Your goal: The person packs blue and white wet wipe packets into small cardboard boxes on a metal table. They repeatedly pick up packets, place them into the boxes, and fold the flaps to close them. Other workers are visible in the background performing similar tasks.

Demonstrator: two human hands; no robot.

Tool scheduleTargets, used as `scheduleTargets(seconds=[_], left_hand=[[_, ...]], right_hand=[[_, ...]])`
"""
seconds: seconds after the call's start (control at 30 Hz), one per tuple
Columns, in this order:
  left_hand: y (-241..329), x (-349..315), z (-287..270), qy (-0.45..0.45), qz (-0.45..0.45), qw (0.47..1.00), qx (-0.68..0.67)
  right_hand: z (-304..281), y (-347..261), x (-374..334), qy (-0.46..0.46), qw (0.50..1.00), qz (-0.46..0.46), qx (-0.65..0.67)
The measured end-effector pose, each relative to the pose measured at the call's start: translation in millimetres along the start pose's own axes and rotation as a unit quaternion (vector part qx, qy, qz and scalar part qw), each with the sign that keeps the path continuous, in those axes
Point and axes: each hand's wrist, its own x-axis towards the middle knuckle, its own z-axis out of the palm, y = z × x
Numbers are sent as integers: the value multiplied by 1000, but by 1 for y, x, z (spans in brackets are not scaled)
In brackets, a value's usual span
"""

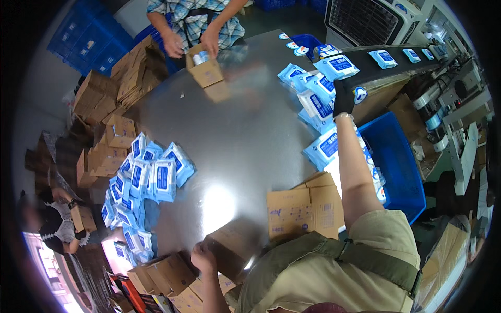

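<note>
My right hand (344,96), in a black glove, reaches over a heap of blue-and-white wet wipe packs (319,104) at the end of the conveyor belt. Its fingers are dark and partly hidden, so I cannot make out a grip. My left hand (203,257) is bare, low in the view, its fingers curled at the edge of a brown cardboard box (235,245) before my body. To the right of that box stands another open cardboard box (297,213) with its flaps up.
A pile of wipe packs (141,182) covers the table's left side. Across the metal table (224,135), a person (198,21) handles a small carton (206,72). Folded cardboard (99,96) is stacked left. A blue bin (399,161) stands right, below the conveyor belt (396,68).
</note>
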Motion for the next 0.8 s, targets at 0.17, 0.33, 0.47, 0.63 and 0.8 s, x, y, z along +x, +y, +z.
scheduleTargets(seconds=[0.17,0.33,0.47,0.63,0.8], left_hand=[[4,4,4,17,-17,999,27],[8,9,0,-15,-55,998,30],[1,9,2,-8,-32,996,77],[-11,7,8,-14,-3,998,63],[11,5,0,-29,-12,998,47]], right_hand=[[60,-22,69,-245,810,-166,-507],[120,-14,55,-431,545,-145,-705],[74,-12,21,-479,523,-166,-685],[-59,21,-33,-515,443,-243,-692],[-216,25,-9,-399,615,-189,-653]])
